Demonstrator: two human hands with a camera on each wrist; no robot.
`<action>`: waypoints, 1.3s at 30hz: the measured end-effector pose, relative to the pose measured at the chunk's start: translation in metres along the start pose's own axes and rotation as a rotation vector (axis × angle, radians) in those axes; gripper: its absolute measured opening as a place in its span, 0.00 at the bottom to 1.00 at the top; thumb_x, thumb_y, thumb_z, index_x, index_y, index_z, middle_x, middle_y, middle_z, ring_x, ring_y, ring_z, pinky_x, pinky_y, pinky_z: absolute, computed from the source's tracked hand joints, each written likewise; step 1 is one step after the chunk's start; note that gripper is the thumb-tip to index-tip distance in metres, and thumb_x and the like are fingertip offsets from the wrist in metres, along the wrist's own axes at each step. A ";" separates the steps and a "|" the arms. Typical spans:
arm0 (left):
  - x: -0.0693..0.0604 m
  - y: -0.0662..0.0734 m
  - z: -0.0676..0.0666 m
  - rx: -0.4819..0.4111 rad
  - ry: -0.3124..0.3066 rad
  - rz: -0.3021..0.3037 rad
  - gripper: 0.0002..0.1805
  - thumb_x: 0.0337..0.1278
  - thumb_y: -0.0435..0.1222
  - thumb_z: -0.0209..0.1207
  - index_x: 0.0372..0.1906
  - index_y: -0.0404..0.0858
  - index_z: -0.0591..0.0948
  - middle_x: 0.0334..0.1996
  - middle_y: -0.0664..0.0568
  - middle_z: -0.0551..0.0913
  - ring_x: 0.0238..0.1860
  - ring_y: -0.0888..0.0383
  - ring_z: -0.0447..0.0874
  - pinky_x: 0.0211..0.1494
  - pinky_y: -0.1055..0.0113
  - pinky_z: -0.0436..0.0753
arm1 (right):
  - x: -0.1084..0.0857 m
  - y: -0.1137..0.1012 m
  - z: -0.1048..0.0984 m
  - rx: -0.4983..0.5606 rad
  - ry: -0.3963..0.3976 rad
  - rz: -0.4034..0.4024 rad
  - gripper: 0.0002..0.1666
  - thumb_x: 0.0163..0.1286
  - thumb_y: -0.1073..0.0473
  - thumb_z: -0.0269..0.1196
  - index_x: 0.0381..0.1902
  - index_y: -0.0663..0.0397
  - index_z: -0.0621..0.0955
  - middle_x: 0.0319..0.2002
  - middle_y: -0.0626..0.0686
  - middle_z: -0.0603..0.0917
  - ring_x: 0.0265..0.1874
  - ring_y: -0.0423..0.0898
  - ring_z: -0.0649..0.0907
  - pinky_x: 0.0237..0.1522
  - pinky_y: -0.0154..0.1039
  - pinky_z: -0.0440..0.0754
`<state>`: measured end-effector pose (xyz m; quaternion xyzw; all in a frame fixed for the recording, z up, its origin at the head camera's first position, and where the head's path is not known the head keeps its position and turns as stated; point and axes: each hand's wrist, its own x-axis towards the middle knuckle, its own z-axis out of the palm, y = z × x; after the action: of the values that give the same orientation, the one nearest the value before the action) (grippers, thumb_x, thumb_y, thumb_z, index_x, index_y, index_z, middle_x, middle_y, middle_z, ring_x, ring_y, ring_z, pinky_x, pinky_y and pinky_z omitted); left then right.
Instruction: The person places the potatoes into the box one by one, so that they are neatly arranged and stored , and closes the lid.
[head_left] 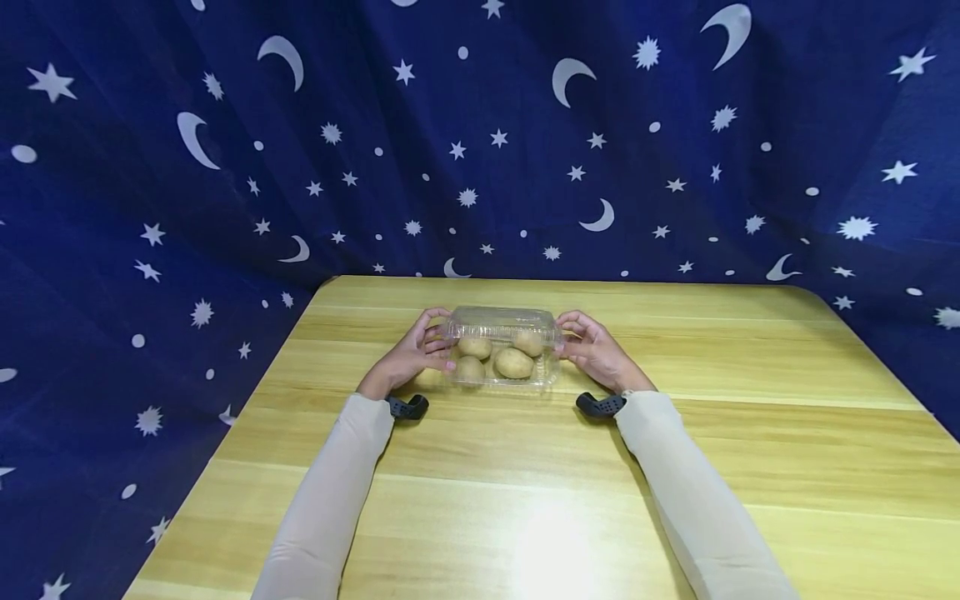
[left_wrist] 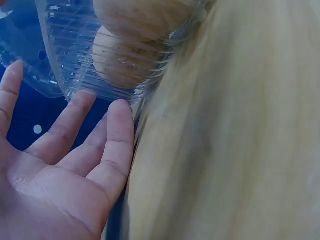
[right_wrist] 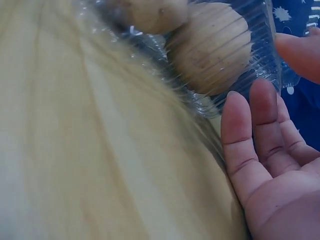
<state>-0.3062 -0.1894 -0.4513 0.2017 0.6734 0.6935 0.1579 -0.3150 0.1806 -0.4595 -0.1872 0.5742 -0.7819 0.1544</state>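
Observation:
A clear plastic clamshell box [head_left: 501, 318] with several potatoes [head_left: 513, 363] inside sits on the table, its ribbed lid over them. My left hand [head_left: 408, 358] is at the box's left end, thumb toward the front and the other fingers toward the back. In the left wrist view, its fairly straight fingers [left_wrist: 120, 135] touch or nearly touch the ribbed side. At the right end, my right hand [head_left: 596, 354] mirrors this, with extended fingertips [right_wrist: 236, 115] beside the plastic wall. Whether the lid is fully closed cannot be told.
The box stands on a light wooden table [head_left: 465, 500], toward its far edge. A dark blue curtain [head_left: 525, 192] with white moons and stars hangs behind and at the left. Each wrist wears a black strap device [head_left: 408, 407].

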 end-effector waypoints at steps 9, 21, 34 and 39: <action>0.001 -0.003 -0.003 -0.091 0.030 -0.008 0.20 0.77 0.41 0.40 0.65 0.41 0.71 0.73 0.39 0.66 0.61 0.56 0.75 0.61 0.63 0.81 | -0.005 -0.004 0.005 -0.104 0.073 0.037 0.23 0.76 0.78 0.55 0.52 0.45 0.83 0.63 0.54 0.72 0.50 0.44 0.82 0.51 0.34 0.87; -0.003 0.007 -0.003 0.026 -0.022 -0.109 0.35 0.68 0.31 0.61 0.75 0.29 0.62 0.77 0.33 0.60 0.54 0.57 0.76 0.50 0.71 0.82 | -0.017 -0.015 0.004 -0.410 0.006 0.008 0.25 0.77 0.68 0.63 0.67 0.73 0.73 0.65 0.66 0.76 0.50 0.43 0.84 0.52 0.37 0.89; -0.004 0.014 -0.005 0.120 -0.101 -0.130 0.59 0.59 0.27 0.70 0.88 0.44 0.47 0.67 0.35 0.69 0.44 0.57 0.84 0.51 0.65 0.85 | -0.018 -0.021 0.007 -0.432 -0.078 0.084 0.49 0.68 0.73 0.70 0.80 0.65 0.58 0.57 0.62 0.75 0.43 0.44 0.84 0.51 0.35 0.86; -0.001 0.016 -0.009 0.136 -0.155 -0.141 0.62 0.59 0.25 0.70 0.91 0.49 0.45 0.49 0.47 0.76 0.39 0.59 0.81 0.46 0.67 0.83 | -0.015 -0.027 0.009 -0.427 -0.133 0.168 0.63 0.68 0.71 0.70 0.89 0.53 0.45 0.49 0.54 0.75 0.38 0.42 0.81 0.51 0.35 0.85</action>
<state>-0.3084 -0.1982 -0.4354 0.2171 0.7172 0.6158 0.2435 -0.2984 0.1879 -0.4334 -0.2186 0.7286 -0.6130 0.2133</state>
